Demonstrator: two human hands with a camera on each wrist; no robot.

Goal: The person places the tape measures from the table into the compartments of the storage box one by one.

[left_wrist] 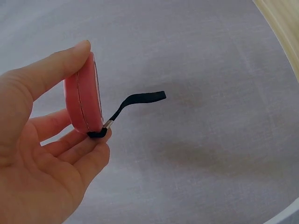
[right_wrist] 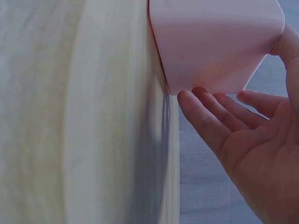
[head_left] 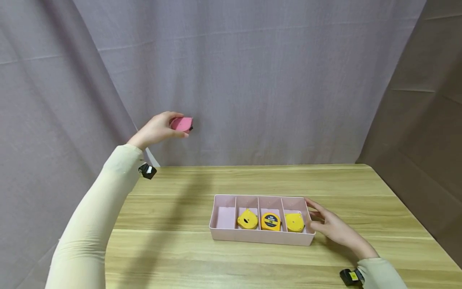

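From head height we look down over the table (head_left: 252, 180); our wrist views sit close, the right sharing its tray (right_wrist: 215, 42).

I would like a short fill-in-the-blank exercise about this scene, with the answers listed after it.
1. The left hand holds a flat round pink tape measure with a ____ strap.
2. The pink plastic tray on the wooden table has ____ compartments.
3. The three tape measures lying in the tray are ____ in colour.
4. The right hand touches the tray's ____ end.

Answers: black; four; yellow; right
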